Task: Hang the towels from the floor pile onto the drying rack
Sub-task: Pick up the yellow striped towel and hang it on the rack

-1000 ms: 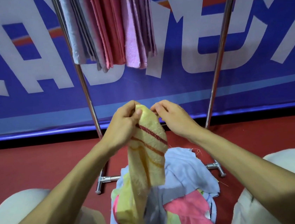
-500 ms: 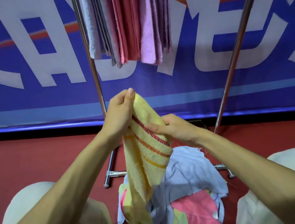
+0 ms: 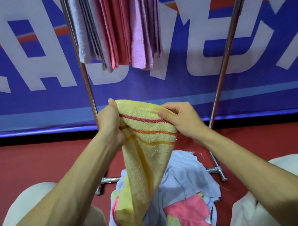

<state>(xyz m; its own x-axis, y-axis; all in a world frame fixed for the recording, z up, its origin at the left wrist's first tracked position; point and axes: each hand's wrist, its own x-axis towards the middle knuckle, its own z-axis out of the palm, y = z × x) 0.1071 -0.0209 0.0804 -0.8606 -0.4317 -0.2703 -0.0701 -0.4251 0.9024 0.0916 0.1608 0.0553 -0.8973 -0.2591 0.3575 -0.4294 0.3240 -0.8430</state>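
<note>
A yellow towel with red and orange stripes hangs between my hands above the floor pile. My left hand grips its top left edge. My right hand pinches the top right edge, thumb on the front. The towel's lower end trails into the pile of towels, which shows light blue, pink and yellow cloth on the red floor. The metal drying rack stands behind the pile. Several grey, pink and lilac towels hang from it at the upper left.
A blue banner with large white letters runs behind the rack. The rack's foot bar lies on the red floor just behind the pile. My knees in pale trousers flank the pile on both sides.
My hands have drawn apart along the towel's top edge, spreading it wider. The right hand shifted from the stripes up to the right corner. The view moved closer to the rack.
</note>
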